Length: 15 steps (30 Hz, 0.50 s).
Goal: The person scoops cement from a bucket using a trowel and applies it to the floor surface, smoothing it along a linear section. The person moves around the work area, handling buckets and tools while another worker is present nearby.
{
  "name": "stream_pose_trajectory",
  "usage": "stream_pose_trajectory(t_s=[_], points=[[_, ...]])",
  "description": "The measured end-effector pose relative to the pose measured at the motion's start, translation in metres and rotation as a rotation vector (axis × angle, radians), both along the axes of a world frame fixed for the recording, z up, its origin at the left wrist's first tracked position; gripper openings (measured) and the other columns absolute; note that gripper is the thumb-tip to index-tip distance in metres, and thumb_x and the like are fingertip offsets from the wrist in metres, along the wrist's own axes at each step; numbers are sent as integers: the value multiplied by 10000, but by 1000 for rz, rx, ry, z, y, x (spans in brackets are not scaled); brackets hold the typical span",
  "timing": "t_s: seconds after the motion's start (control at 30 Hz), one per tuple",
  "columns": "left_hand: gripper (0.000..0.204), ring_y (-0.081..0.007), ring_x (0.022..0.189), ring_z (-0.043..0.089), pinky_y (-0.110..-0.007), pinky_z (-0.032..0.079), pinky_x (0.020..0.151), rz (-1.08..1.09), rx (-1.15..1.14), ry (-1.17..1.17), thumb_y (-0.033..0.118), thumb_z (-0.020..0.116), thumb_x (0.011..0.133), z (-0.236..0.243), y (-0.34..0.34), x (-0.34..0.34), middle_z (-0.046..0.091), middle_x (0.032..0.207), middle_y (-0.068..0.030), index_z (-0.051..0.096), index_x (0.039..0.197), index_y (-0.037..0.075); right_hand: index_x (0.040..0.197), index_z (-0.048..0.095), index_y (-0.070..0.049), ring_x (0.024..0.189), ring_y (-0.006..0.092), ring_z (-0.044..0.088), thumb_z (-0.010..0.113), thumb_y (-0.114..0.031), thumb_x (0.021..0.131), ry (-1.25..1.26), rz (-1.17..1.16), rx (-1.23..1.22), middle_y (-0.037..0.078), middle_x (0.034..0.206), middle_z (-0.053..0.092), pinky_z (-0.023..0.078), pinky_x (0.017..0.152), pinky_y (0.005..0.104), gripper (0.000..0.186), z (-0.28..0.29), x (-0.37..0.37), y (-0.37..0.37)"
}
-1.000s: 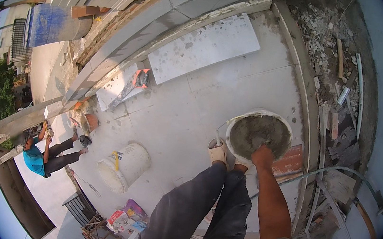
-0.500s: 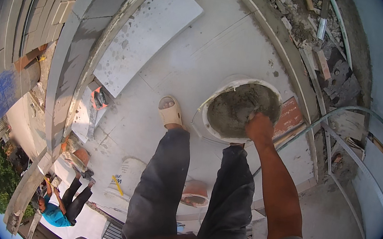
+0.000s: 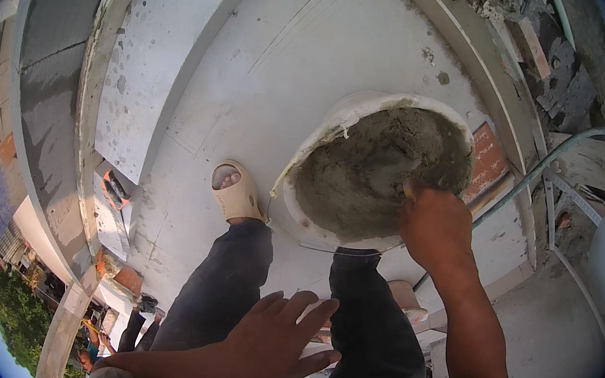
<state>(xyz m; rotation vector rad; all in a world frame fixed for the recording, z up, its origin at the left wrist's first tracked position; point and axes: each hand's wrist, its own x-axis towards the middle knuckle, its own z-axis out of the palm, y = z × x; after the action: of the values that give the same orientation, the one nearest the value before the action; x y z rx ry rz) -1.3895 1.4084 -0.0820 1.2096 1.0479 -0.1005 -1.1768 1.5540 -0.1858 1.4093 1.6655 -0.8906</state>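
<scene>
A white bucket (image 3: 309, 137) with a mortar-crusted rim stands on the floor in front of me, tilted a little. Grey wet mortar (image 3: 373, 167) fills much of it. My right hand (image 3: 438, 224) is closed in a fist over the bucket's right side, close above the mortar. Whatever it grips is hidden by the fist and the mortar. In front of my thighs hovers my left hand (image 3: 284, 338), fingers spread, holding nothing. A thin wire handle (image 3: 310, 247) hangs along the bucket's near side.
A speckled white slab (image 3: 158, 43) lies at the left beside a low wall (image 3: 51, 82). An orange-and-black object (image 3: 115, 189) rests near its end. Red brick (image 3: 486, 160) and a green hose (image 3: 563, 154) are right of the bucket. Another person (image 3: 89, 355) works at lower left.
My left hand has come into view, open, above my legs. The view has moved closer to the bucket, which looks larger. My right hand stays closed at the mortar.
</scene>
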Motion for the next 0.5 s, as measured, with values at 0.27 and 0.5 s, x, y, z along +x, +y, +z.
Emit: stream_pose_trajectory(t_s=[0.27,0.5], points=[[603,-418,1008,593,-505,488,887,0,-112,141,380,670,959,-12,5,-13,572,1175,-228,481,1427,50,1014,715,3,701,390,711,688,-309,919,171,84,11,207,704,684,569,706,482,328,9,19,12],[726,-438,1188,574,-492,457,1019,-66,11,579,420,686,952,-3,0,-5,544,1357,-252,412,1528,73,810,771,-24,766,378,736,614,-331,933,476,271,96,197,767,725,585,715,465,366,23,25,27]])
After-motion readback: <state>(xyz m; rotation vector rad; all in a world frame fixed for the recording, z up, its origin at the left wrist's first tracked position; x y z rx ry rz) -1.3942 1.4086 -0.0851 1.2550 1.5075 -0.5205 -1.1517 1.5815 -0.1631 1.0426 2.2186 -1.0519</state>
